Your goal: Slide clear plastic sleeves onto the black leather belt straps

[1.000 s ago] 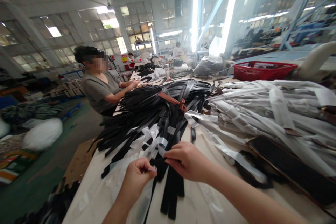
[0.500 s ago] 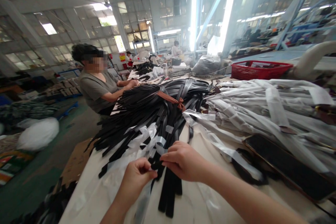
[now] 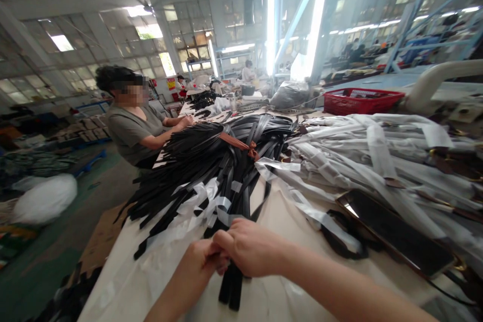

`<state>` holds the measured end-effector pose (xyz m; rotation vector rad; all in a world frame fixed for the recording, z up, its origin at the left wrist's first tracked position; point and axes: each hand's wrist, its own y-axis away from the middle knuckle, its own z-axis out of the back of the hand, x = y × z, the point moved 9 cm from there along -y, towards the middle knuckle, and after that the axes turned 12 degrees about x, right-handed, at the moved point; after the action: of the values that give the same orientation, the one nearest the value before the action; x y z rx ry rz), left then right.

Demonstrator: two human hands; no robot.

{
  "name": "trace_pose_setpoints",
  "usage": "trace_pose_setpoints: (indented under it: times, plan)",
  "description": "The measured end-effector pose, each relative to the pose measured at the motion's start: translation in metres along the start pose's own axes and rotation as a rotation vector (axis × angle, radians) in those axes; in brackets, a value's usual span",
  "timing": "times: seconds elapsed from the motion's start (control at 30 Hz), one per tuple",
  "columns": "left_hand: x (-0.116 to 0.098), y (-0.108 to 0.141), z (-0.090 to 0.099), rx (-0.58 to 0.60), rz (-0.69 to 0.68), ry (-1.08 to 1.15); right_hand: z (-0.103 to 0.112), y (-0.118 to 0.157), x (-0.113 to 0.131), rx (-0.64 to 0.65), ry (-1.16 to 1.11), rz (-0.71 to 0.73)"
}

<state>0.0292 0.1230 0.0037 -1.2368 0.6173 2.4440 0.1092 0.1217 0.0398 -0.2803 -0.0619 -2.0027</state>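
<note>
My left hand (image 3: 202, 264) and my right hand (image 3: 252, 249) meet over the front of the table, fingers closed and touching. Between them they pinch a black strap (image 3: 210, 232), though most of the held part is hidden behind the fingers. Ends of other black straps (image 3: 231, 289) stick out below my hands. Just beyond lie loose strips of translucent white film (image 3: 206, 198). Behind these spreads a large bundle of black straps (image 3: 196, 146), tied with a brown band (image 3: 236, 142).
At right, straps wrapped in white film (image 3: 339, 151) form a heap beside a dark phone (image 3: 396, 231). A red basket (image 3: 358, 103) stands behind them. Across the left side of the pale table (image 3: 113, 271), a co-worker (image 3: 132, 126) handles the far end of the bundle.
My hands, slightly apart before, have come together, with the right hand's fingers now overlapping the left's. They now cover the piece of strap that showed between them. The view has shifted slightly.
</note>
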Motion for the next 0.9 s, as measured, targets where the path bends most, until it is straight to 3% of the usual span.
trace_pose_setpoints:
  times: [0.13,0.2,0.43,0.53,0.63,0.77,0.9]
  plan:
    - [-0.008,0.015,0.028,-0.107,0.088,-0.263,0.01,0.008,-0.035,-0.015,0.004,-0.118]
    - [-0.012,0.019,0.036,-0.125,0.103,-0.357,0.014,0.011,-0.042,-0.017,0.02,-0.106]
    - [-0.015,0.013,0.019,-0.089,0.236,-0.734,0.025,0.012,-0.016,-0.149,-0.007,-0.042]
    - [-0.022,0.019,0.019,-0.034,0.134,-0.527,0.027,0.014,-0.02,-0.154,-0.051,-0.06]
    - [-0.026,0.029,0.026,0.067,0.064,-0.122,0.031,0.018,-0.025,-0.156,-0.101,-0.018]
    - [-0.015,0.035,0.027,0.132,0.167,0.293,0.035,0.022,-0.024,-0.168,-0.135,0.081]
    - [-0.003,0.036,0.013,0.227,0.313,0.293,0.034,0.023,-0.024,-0.17,-0.142,0.108]
